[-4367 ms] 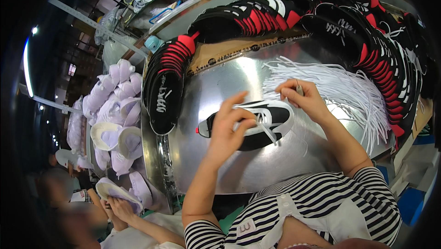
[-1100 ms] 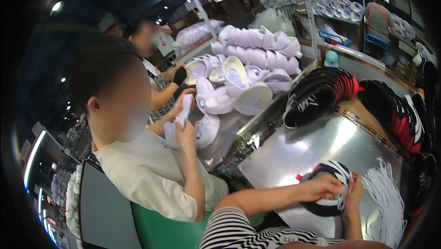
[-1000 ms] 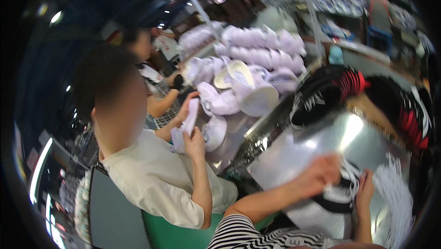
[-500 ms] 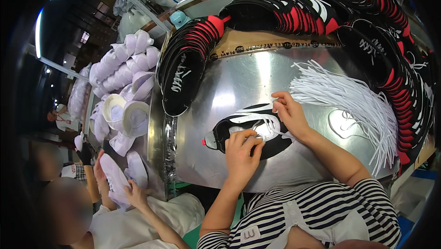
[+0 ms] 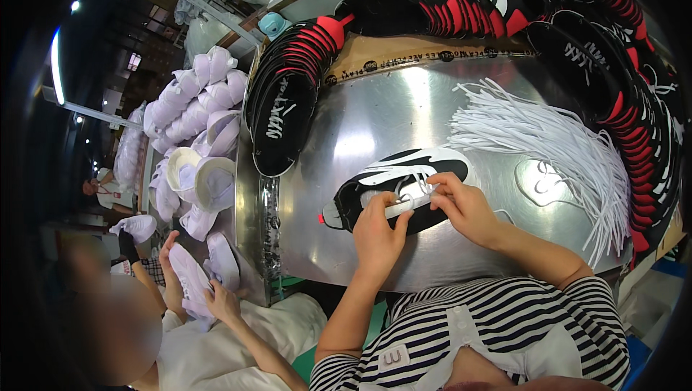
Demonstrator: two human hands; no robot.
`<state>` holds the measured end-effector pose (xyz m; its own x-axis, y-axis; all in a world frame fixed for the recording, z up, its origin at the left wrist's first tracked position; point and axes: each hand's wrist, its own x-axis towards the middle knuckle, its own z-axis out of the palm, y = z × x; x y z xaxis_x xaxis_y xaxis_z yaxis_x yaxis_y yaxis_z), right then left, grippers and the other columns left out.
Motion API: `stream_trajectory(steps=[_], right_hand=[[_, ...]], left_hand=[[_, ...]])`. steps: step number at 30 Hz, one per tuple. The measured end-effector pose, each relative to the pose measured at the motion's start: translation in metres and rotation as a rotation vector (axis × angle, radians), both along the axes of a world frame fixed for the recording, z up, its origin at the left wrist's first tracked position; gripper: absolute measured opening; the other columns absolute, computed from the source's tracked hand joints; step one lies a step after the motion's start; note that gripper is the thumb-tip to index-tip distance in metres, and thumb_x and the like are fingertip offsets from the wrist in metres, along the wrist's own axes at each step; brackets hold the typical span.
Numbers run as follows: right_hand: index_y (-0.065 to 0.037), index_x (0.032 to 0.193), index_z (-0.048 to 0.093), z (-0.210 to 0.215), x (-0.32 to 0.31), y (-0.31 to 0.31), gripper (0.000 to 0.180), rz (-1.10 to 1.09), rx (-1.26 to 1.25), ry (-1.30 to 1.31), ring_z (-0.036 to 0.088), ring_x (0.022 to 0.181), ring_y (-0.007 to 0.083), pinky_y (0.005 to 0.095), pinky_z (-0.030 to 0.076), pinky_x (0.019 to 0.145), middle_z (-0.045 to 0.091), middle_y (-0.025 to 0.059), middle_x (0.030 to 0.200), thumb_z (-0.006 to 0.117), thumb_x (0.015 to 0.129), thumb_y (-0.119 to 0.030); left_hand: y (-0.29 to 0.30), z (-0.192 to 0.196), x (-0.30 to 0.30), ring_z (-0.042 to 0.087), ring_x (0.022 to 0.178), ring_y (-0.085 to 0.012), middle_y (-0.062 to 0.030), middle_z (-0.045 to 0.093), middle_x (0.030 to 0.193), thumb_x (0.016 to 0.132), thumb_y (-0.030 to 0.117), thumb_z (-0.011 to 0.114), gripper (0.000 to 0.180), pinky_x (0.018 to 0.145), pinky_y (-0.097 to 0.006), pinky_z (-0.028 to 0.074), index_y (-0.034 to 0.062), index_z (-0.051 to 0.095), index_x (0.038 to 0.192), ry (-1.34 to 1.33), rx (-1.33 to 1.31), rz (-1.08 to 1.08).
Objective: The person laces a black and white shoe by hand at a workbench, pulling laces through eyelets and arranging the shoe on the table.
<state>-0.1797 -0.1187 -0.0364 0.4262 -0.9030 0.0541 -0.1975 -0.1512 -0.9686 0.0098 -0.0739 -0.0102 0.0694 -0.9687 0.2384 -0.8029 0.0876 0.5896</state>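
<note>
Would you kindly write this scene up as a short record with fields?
Work surface: shiny metal tabletop
Workpiece: black-and-white shoe upper, red heel tab at left
Left hand: pinching the upper's near side
Right hand: fingertips at the white lacing; grip unclear
Right side: pile of loose white shoelaces
Far side: stacked black-and-red shoe uppers
Far left: pale shoes, one in a co-worker's hands

A shoe workshop, shown by stacked black-and-red uppers [image 5: 404, 12], heaped white laces [image 5: 540, 131], metal worktable [image 5: 382, 117].

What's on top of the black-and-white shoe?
White lacing on the shoe, with the left hand and right hand over its near side; whatever their fingers cover can't be seen.
</note>
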Motion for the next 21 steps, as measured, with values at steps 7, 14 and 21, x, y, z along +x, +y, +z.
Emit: stream_trajectory(steps=[7,14,21], right_hand=[[-0.007,0.119,0.049,-0.012,0.003,0.007,0.029,0.056,-0.128,0.161,0.068,0.074,0.0315,0.04,0.052,0.064,0.069,0.0111,0.085,0.059,0.094,-0.016],[-0.007,0.117,0.05,-0.012,-0.003,0.002,0.028,0.077,-0.135,0.25,0.067,0.073,0.0345,0.0434,0.051,0.062,0.069,0.0125,0.085,0.059,0.094,-0.02],[-0.003,0.112,0.043,-0.026,0.014,-0.007,0.025,0.093,0.056,0.106,0.067,0.074,0.0335,0.0405,0.051,0.065,0.068,0.0143,0.081,0.056,0.094,-0.013]], left_hand=[[-0.008,0.001,0.004,0.065,0.072,-0.031,-0.0118,0.067,0.082,0.077,0.022,0.08,0.026,0.063,-0.036,0.05,0.0042,0.065,0.088,-0.047,0.067,0.037],[-0.012,-0.003,0.0,0.064,0.064,-0.0261,-0.0118,0.067,0.075,0.077,0.02,0.08,0.024,0.06,-0.032,0.049,0.0035,0.065,0.085,-0.011,0.043,-0.013],[-0.015,-0.018,0.012,0.064,0.063,-0.0269,-0.0134,0.066,0.075,0.08,0.016,0.077,0.021,0.06,-0.033,0.049,0.0022,0.064,0.088,0.108,0.051,-0.166]])
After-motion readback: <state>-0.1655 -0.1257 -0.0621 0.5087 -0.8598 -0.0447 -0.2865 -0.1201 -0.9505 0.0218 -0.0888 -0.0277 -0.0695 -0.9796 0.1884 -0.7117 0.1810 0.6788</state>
